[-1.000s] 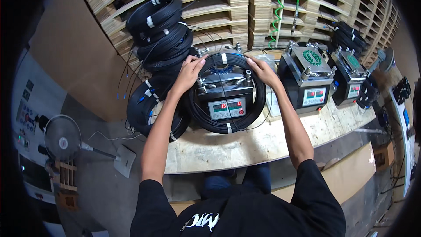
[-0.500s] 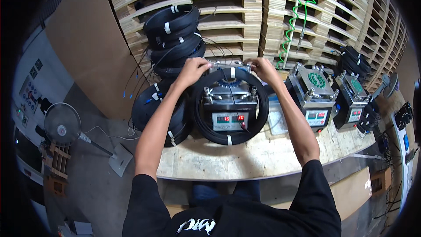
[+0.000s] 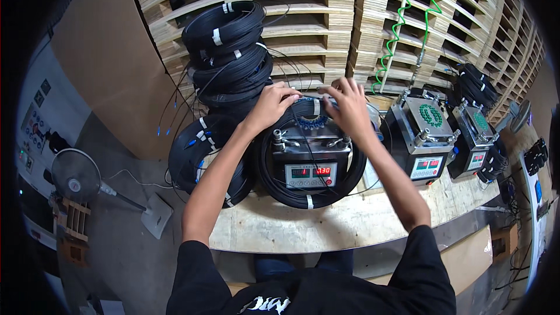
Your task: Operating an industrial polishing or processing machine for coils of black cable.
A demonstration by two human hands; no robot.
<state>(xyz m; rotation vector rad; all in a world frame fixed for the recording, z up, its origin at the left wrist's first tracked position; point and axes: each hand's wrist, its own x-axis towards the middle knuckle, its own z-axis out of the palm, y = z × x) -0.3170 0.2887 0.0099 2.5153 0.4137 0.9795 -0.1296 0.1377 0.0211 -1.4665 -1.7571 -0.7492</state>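
Observation:
A coil of black cable [image 3: 273, 182] bound with white tape hangs around the front of a metal-topped machine [image 3: 310, 153] with a lit red display. A ring of blue pieces shows on the machine's top plate, partly behind the coil. My left hand [image 3: 273, 106] is at the coil's upper left, its thumb and fingertips pinched together on a thin black cable. Across from it, my right hand [image 3: 350, 108] is over the coil's upper right, fingers apart and slightly blurred. I make out nothing held in it.
Stacked black cable coils [image 3: 230, 76] stand at the left, with loose ends sticking out. Two similar machines [image 3: 421, 140] with green rings [image 3: 431, 115] are on the wooden table [image 3: 262, 230] to the right. Wooden pallets [image 3: 297, 6] rise behind; green coiled hoses [image 3: 398, 23] hang there.
Both hands have come in from the machine's far corners toward each other over the coil's top. My right hand has spread its fingers. The machine's display reading has changed.

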